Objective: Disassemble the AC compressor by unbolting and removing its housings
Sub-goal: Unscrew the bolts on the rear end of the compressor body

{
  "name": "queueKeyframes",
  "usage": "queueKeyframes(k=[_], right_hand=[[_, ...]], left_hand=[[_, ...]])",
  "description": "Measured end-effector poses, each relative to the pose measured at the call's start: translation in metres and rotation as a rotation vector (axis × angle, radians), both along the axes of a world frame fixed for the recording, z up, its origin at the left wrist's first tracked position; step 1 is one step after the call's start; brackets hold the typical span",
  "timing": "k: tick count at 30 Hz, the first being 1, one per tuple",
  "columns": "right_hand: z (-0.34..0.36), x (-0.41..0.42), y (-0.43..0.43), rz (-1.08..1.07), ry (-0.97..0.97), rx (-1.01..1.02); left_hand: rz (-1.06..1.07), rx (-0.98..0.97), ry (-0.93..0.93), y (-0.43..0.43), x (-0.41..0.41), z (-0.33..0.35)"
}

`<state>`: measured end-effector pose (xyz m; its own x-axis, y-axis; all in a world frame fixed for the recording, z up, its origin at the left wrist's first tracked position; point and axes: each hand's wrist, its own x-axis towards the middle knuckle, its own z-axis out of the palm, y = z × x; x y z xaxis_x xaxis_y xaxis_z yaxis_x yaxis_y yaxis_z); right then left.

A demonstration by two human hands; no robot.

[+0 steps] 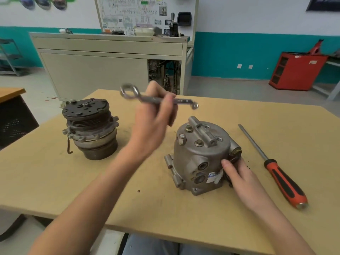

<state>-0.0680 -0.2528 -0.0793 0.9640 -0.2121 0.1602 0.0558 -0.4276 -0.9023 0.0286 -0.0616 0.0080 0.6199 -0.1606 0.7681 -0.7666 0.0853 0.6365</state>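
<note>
Left hand (pixel 156 116) fingers are curled tight round the shank of a double-ended ring wrench (pixel 158 100), held in the air, motion-blurred, clear of any bolt. The right hand (pixel 237 173) lays its thumb flat on the side wall of the compressor body (pixel 198 155). Its other fingers are hidden round the far side, so whether they grip or only press I cannot tell.

The compressor body stands on end at about 3 o'clock on the table (pixel 55 181). Its top housing is seated, and the bolts (pixel 198 143) in the top face look in place. By that I judge the unbolting barely begun, with every bolt and both housings to come.

At 9 o'clock stands a pulley unit (pixel 90 126); whether it is this compressor's front or another machine is unclear. A screwdriver (pixel 281 173) lies at the body's 3 o'clock
</note>
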Motion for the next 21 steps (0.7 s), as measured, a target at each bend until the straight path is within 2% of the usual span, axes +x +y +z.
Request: queueKeyframes(k=[4, 7, 11, 21], right_hand=[[-0.003, 0.001, -0.001, -0.003, -0.010, -0.020], [-0.003, 0.001, -0.002, 0.009, -0.018, -0.011], [-0.004, 0.001, -0.002, 0.019, -0.020, -0.002], [-0.004, 0.000, -0.002, 0.018, -0.004, 0.015]], left_hand=[[-0.367, -0.183, 0.563, 0.016, 0.049, 0.008], [-0.520, -0.206, 0.779, 0.007, 0.073, 0.000], [-0.670, -0.215, 0.879, -0.006, 0.094, -0.011], [-0.829, -0.039, 0.886, -0.003, 0.117, -0.032]])
